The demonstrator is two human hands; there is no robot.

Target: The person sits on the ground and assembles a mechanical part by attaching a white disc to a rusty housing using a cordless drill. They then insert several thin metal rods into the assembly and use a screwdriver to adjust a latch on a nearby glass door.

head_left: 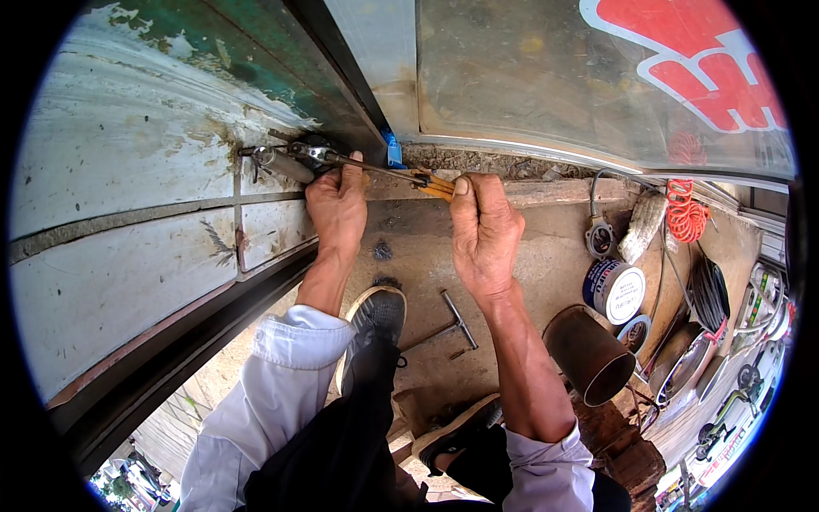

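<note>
My left hand (335, 205) grips the metal shaft of a long tool (375, 169) close to its head. The head (311, 154) sits against a small bracket on a worn white and green metal door panel (128, 171). My right hand (484, 226) is closed around the tool's orange handle (435, 183), thumb pressed on top. The tool lies roughly level between both hands, just above a concrete step (426, 247). My shoes stand on the step below my hands.
A T-shaped metal wrench (448, 324) lies on the concrete by my left shoe (375, 320). To the right are a rusty pipe section (589, 354), a round tin (616, 290), an orange coiled cord (685, 209), a metal bowl and cables. A glass pane with red lettering is above.
</note>
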